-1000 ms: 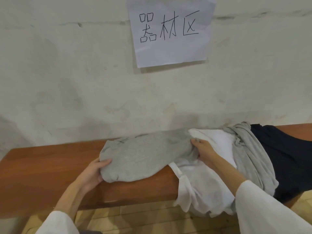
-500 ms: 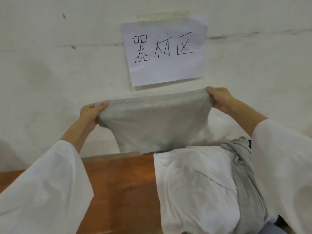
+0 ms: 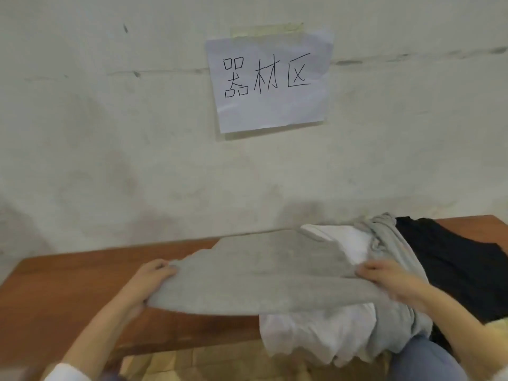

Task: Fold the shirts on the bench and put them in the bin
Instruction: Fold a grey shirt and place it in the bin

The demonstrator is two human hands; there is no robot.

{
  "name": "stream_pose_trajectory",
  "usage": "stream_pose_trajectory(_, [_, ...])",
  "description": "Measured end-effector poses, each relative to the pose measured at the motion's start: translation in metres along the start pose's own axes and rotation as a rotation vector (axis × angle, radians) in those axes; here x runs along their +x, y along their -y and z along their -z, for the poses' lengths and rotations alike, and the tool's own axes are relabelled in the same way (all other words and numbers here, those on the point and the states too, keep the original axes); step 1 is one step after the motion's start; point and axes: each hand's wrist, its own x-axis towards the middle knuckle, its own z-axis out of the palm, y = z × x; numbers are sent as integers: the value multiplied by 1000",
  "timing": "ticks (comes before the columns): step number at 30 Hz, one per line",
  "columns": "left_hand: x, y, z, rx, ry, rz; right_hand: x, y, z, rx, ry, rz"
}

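your grey shirt [image 3: 264, 273] is stretched out wide across the wooden bench [image 3: 68, 284] - its right end overlaps the rumpled white shirt [image 3: 310, 336], with a crumpled grey one [image 3: 395, 259] and a dark one [image 3: 453, 265] further right.

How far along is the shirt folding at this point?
Done: nothing visible; no bin or folded stack in view. In hand: the left hand and right hand grip a grey shirt spread over the bench. Left: a white shirt, a crumpled grey shirt and a black garment lie unfolded.

Soft, even light; possibly motion-blurred hands; slightly bowed edges.
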Motion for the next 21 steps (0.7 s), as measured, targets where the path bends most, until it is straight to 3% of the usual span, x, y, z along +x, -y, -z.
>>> stream_pose_trajectory(4, [-13, 76, -13, 224, 221, 266, -3, -70, -21, -175, 14, -105])
stream_pose_trajectory(8, [-11, 71, -14, 387, 322, 228, 2, -53, -20, -229, 75, -151])
stream_pose_trajectory(11, [5, 54, -24, 401, 182, 150, 16, -22, -25, -108, 5, -215])
stream_pose_trajectory(15, [36, 37, -39, 198, -97, 116, 53, 3, -33, 91, -267, -133])
stream_pose_trajectory(18, [49, 31, -50, 121, -219, 15, 73, 5, -41, -52, -419, 20])
stream_pose_trajectory(21, [55, 32, -57, -14, -279, 39, 80, 3, -52, -154, -521, 137])
